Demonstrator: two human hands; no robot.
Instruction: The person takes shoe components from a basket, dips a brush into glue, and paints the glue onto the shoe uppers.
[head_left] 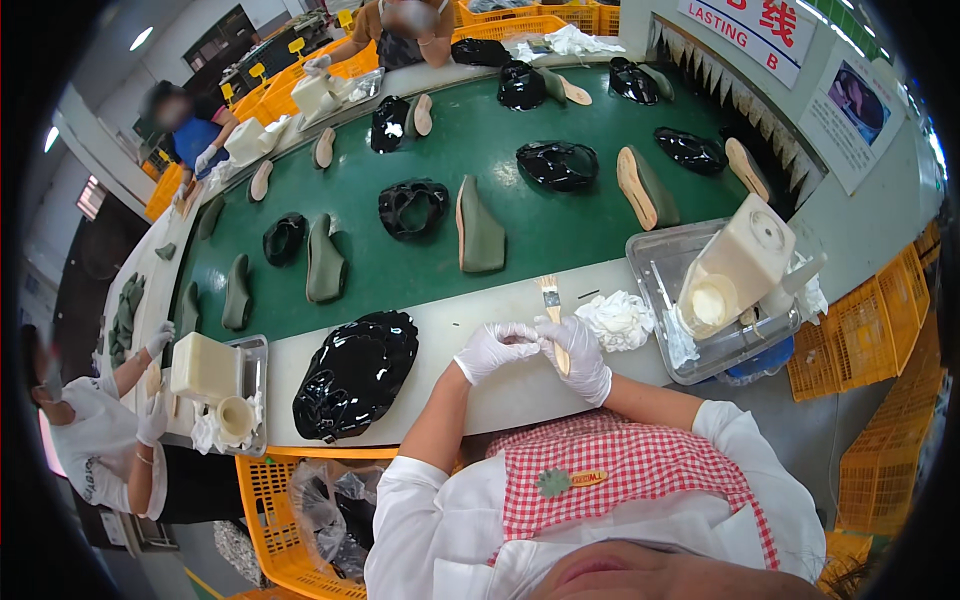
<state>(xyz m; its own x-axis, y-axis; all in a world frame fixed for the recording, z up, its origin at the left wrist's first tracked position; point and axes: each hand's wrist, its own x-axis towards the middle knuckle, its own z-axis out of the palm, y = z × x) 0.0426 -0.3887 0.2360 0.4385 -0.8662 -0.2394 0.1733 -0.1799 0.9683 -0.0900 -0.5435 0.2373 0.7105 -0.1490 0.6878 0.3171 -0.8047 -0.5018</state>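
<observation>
In front of me my right hand [577,362], in a white glove, is closed round the wooden handle of a brush [549,292], bristles pointing away from me. My left hand [497,351], gloved too, touches the right with its fingers drawn together; whatever they hold, if anything, is hidden. Both hands are over the white table edge. A crumpled white cloth [617,320] lies right of the brush. To the left of my hands rests a heap of glossy black shoe uppers [357,378]. On the green belt [400,280] stand green shoe lasts [480,228] among black uppers [413,209].
At right a clear tray [645,262] bears a white plastic container [752,243] with a round opening. Another white container [207,368] stands at left, beside a co-worker [100,430] with gloved hands. Two people work across the belt. Yellow crates [275,530] stand below the table.
</observation>
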